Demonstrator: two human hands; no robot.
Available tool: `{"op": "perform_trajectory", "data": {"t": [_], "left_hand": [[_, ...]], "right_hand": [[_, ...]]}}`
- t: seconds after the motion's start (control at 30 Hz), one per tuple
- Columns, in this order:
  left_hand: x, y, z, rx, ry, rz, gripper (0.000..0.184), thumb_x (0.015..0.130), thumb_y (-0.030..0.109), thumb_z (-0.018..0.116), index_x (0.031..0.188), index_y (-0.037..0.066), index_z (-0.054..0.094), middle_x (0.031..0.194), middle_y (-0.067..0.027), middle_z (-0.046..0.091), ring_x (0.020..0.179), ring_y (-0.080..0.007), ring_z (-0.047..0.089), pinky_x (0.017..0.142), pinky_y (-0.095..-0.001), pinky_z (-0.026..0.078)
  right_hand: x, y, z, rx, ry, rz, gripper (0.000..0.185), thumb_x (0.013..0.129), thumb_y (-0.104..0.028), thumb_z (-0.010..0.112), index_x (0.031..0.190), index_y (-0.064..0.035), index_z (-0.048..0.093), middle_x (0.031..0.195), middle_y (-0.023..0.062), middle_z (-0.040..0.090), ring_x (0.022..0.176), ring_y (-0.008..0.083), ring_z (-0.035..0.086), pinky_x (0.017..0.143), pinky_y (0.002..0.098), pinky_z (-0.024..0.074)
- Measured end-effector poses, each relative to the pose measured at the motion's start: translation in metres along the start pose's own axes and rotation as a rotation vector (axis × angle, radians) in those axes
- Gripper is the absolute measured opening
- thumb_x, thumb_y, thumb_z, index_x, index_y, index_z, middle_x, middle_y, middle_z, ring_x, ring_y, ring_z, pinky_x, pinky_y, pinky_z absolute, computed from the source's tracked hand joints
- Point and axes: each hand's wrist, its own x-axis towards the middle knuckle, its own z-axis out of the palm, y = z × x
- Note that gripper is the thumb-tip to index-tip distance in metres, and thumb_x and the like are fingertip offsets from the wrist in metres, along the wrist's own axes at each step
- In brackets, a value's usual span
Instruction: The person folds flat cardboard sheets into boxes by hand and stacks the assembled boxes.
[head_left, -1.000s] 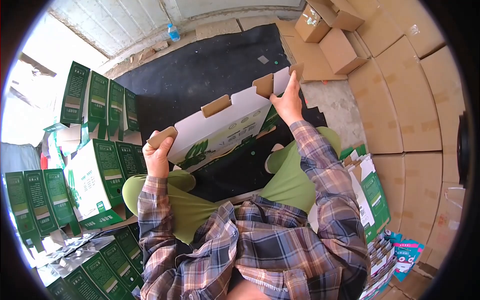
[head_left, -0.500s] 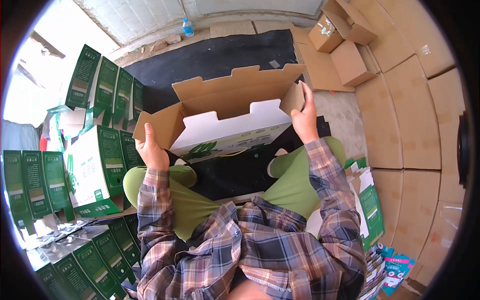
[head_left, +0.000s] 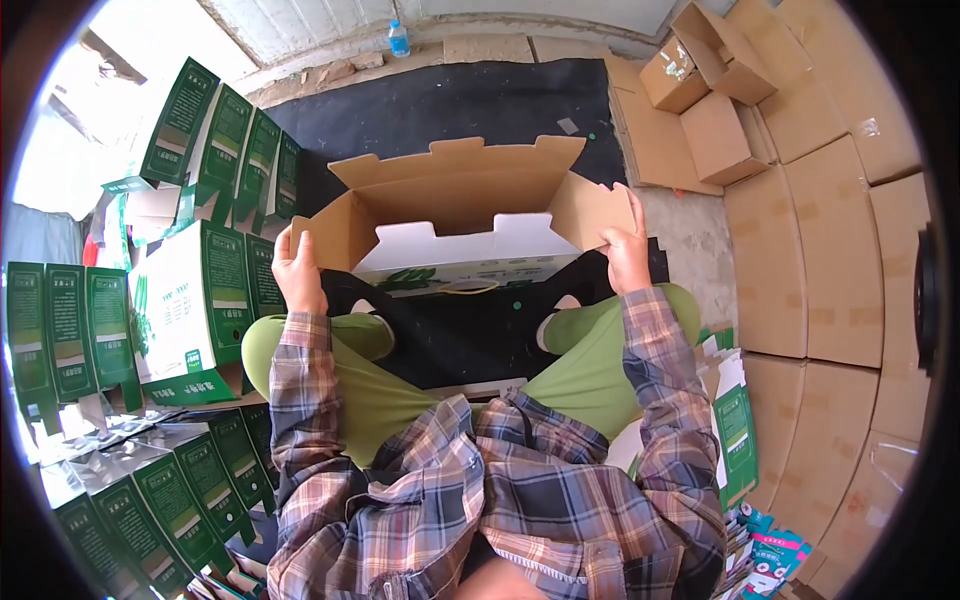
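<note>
An opened-out carton (head_left: pixel 460 250) stands between my knees, its brown inside showing and its flaps spread. The near side is white with green print and a small yellow cord handle. My left hand (head_left: pixel 298 275) grips the left side flap, thumb on the near face. On the opposite side, my right hand (head_left: pixel 626 245) pinches the right side flap between thumb and fingers. Under the carton lies a black mat (head_left: pixel 450 110).
Green-and-white cartons (head_left: pixel 180 310) are stacked at the left. Brown boxes (head_left: pixel 830 240) form a wall at the right, with open brown boxes (head_left: pixel 725 135) at the upper right. Flattened cartons (head_left: pixel 737 430) stand by my right elbow. A blue bottle (head_left: pixel 399 40) stands at the back.
The flat carton has been spread into an open box, its inside now facing up. Both hands have shifted to its side flaps, and the box is more level. The view has turned slightly.
</note>
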Motion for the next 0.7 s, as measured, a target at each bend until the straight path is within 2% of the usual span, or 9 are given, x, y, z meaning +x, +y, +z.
{"op": "perform_trajectory", "data": {"t": [0.07,0.1,0.17,0.2,0.3,0.47,0.57,0.67,0.7], "left_hand": [[0.006,0.007,-0.002,0.767,-0.074,0.473,0.042,0.082,0.009,0.062,0.123,0.010,0.051,0.107,-0.0079,0.059,0.098,-0.0215,0.058,0.081,-0.0320,0.048],[0.005,0.007,-0.002,0.769,-0.073,0.472,0.042,0.082,0.009,0.062,0.123,0.010,0.051,0.107,-0.0079,0.059,0.098,-0.0215,0.058,0.081,-0.0320,0.048],[-0.016,0.036,0.024,1.626,0.077,0.572,0.062,0.075,0.000,0.061,0.133,0.015,0.043,0.123,-0.0094,0.051,0.114,-0.0275,0.049,0.092,-0.0367,0.043],[-0.010,0.030,0.022,1.646,0.022,0.631,0.072,0.072,-0.004,0.058,0.138,0.015,0.036,0.135,-0.0103,0.040,0.125,-0.0303,0.038,0.101,-0.0400,0.034],[-0.007,0.029,0.047,1.510,-0.098,0.898,0.073,0.073,-0.003,0.059,0.140,0.013,0.033,0.140,-0.0112,0.035,0.129,-0.0316,0.033,0.106,-0.0410,0.028],[-0.020,0.033,0.079,1.325,-0.323,0.848,0.093,0.062,0.005,0.077,0.141,0.013,0.029,0.146,-0.0104,0.026,0.136,-0.0328,0.021,0.109,-0.0450,0.024],[-0.021,0.033,0.079,1.316,-0.396,0.973,0.077,0.065,0.008,0.075,0.134,0.013,0.042,0.133,-0.0090,0.044,0.128,-0.0301,0.035,0.107,-0.0461,0.027],[-0.012,0.026,0.065,1.171,-0.671,1.046,0.026,0.071,0.008,0.069,0.097,0.011,0.068,0.086,-0.0054,0.056,0.089,-0.0237,0.055,0.094,-0.0421,0.041],[-0.015,0.024,0.058,1.229,-0.745,0.821,0.024,0.070,0.007,0.070,0.094,0.010,0.069,0.088,-0.0058,0.057,0.089,-0.0245,0.055,0.087,-0.0383,0.045]], "right_hand": [[-0.003,-0.002,0.001,0.015,-0.019,0.048,0.065,0.072,0.010,0.041,0.134,-0.0075,0.037,0.131,0.0107,0.047,0.112,0.0189,0.053,0.090,0.0318,0.0469],[-0.004,0.000,-0.001,0.031,-0.008,0.078,0.064,0.073,0.009,0.042,0.135,-0.0084,0.038,0.129,0.0095,0.048,0.108,0.0176,0.054,0.085,0.0316,0.0491],[-0.007,0.002,-0.005,0.044,0.009,0.108,0.064,0.074,0.008,0.043,0.135,-0.0093,0.040,0.126,0.0084,0.050,0.104,0.0163,0.056,0.081,0.0315,0.0513],[-0.010,0.001,-0.006,0.047,0.001,0.122,0.064,0.074,0.008,0.043,0.135,-0.0098,0.040,0.126,0.0076,0.050,0.103,0.0159,0.056,0.081,0.0322,0.0515],[-0.013,0.000,-0.009,0.052,-0.008,0.145,0.064,0.074,0.008,0.043,0.136,-0.0102,0.041,0.125,0.0068,0.051,0.103,0.0157,0.056,0.081,0.0327,0.0517],[-0.022,-0.004,-0.016,0.037,-0.051,0.178,0.065,0.076,0.009,0.041,0.138,-0.0069,0.034,0.133,0.0101,0.044,0.117,0.0216,0.050,0.091,0.0379,0.0484],[-0.024,-0.005,-0.016,0.027,-0.040,0.178,0.065,0.076,0.009,0.041,0.139,-0.0064,0.034,0.133,0.0093,0.044,0.117,0.0209,0.050,0.091,0.0372,0.0484],[-0.022,-0.003,-0.017,0.104,0.007,0.187,0.064,0.074,0.009,0.042,0.135,-0.0098,0.041,0.124,0.0064,0.052,0.102,0.0148,0.056,0.078,0.0292,0.0514],[-0.021,-0.001,-0.019,0.097,0.004,0.178,0.064,0.074,0.009,0.042,0.135,-0.0096,0.041,0.124,0.0064,0.052,0.102,0.0149,0.056,0.077,0.0292,0.0516]]}}
